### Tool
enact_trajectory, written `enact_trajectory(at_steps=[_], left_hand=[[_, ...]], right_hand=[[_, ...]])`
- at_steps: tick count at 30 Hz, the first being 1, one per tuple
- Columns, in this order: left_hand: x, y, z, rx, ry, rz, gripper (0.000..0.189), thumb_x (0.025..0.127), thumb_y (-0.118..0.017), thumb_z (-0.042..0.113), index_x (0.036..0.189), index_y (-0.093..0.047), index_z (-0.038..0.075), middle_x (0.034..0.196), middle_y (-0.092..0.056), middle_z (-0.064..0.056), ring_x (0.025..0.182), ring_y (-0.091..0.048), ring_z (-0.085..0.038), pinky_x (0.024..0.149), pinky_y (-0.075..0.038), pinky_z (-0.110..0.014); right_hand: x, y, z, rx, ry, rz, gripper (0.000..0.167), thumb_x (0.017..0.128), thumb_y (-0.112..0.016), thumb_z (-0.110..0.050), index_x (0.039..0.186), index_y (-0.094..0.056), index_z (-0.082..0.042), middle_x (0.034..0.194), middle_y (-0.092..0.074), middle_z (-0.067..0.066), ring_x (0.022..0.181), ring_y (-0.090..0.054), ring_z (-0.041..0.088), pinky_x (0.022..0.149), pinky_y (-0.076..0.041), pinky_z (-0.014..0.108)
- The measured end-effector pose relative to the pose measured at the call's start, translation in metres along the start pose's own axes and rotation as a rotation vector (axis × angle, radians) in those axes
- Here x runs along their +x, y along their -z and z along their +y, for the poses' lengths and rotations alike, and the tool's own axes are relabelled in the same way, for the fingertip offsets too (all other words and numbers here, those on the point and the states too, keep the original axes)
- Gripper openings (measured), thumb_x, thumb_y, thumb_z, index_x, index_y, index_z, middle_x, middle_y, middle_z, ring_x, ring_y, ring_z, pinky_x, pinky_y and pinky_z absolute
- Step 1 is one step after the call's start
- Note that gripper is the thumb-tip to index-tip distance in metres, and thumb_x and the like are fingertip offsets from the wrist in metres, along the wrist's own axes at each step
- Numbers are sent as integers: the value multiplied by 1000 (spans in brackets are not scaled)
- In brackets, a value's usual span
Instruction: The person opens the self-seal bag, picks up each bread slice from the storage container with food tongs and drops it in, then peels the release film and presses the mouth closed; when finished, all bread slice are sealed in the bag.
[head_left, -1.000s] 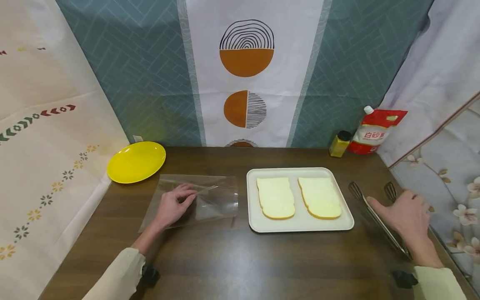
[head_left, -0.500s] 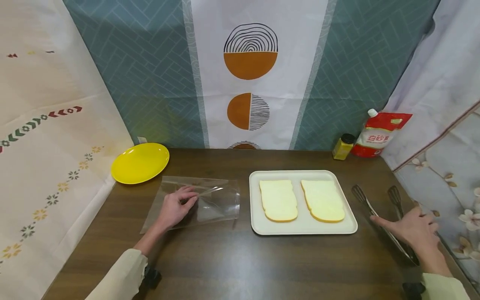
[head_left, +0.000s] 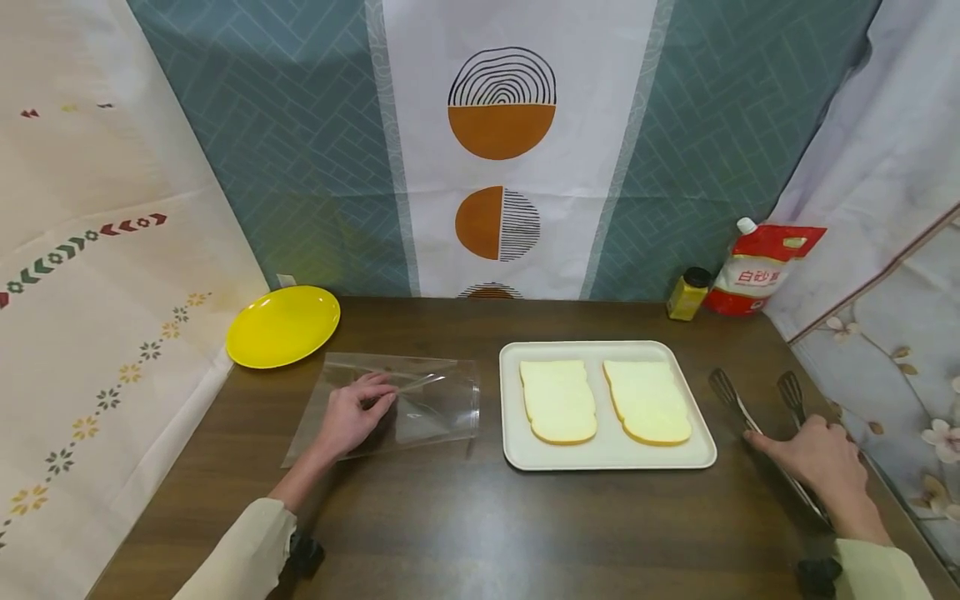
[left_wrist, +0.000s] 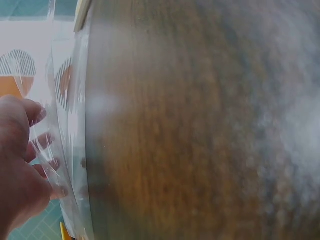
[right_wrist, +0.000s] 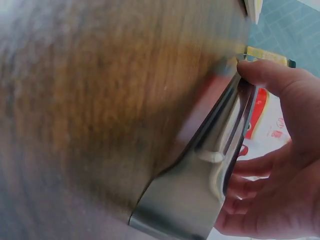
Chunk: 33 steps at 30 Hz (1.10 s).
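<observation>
On the left of the table, my left hand [head_left: 356, 419] pinches a clear plastic bag [head_left: 438, 408] that lies flat, between thumb and fingers. In the left wrist view, fingers [left_wrist: 42, 145] show through the bag's film. Over at the right, metal tongs [head_left: 738, 404] with slotted ends are in my right hand [head_left: 817, 462]. The right wrist view has my thumb [right_wrist: 265, 72] on one arm of the tongs, with the fingers on the other side. The tongs' ends stand apart. Two bread slices [head_left: 558, 402] lie side by side on a white tray [head_left: 600, 457] between my hands.
A yellow plate [head_left: 281, 327] sits at the back left, near the cloth wall. At the back right are a small yellow jar with a black lid [head_left: 687, 293] and a red and white pouch [head_left: 757, 268]. Cloth hangings border the brown table [head_left: 480, 517] on three sides.
My right hand has slid slightly toward me along the tongs. The head view has shifted a little. The left hand, bag, tray and bread stay as they were.
</observation>
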<state>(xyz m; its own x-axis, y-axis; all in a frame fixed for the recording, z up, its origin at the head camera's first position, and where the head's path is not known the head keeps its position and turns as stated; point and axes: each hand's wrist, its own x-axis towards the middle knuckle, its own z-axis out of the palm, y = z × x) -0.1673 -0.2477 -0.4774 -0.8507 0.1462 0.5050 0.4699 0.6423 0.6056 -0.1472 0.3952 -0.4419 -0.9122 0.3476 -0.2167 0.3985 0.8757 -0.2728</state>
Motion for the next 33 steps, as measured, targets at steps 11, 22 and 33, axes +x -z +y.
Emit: enact_trajectory(at_steps=[11,22,33], left_hand=[[-1,0,-1,-3,12,-15,14,83,-77,-3,97,-78,-2,113,-70,-24,115,-61,-45,93,-47,-60],[0,-1,-1,-11,11,-15,14,84,-77,-3,98,-78,-2,113,-70,-24,115,-61,-44,93,-48,-59],[0,-1,1,-21,19,-19,14,84,-76,-3,98,-78,-3,113,-69,-24,115,-61,-45,93,-48,-60]], right_hand=[[-20,4,-16,18,106,70,115,82,-62,-73,123,-34,30,111,-37,51,96,-45,67,65,-44,69],[-57,-6,-48,51,223,148,109,82,-67,-68,124,-40,28,111,-44,49,93,-50,65,62,-46,68],[-94,-26,-69,20,247,205,109,77,-68,-73,124,-45,23,106,-50,41,84,-57,59,54,-47,63]])
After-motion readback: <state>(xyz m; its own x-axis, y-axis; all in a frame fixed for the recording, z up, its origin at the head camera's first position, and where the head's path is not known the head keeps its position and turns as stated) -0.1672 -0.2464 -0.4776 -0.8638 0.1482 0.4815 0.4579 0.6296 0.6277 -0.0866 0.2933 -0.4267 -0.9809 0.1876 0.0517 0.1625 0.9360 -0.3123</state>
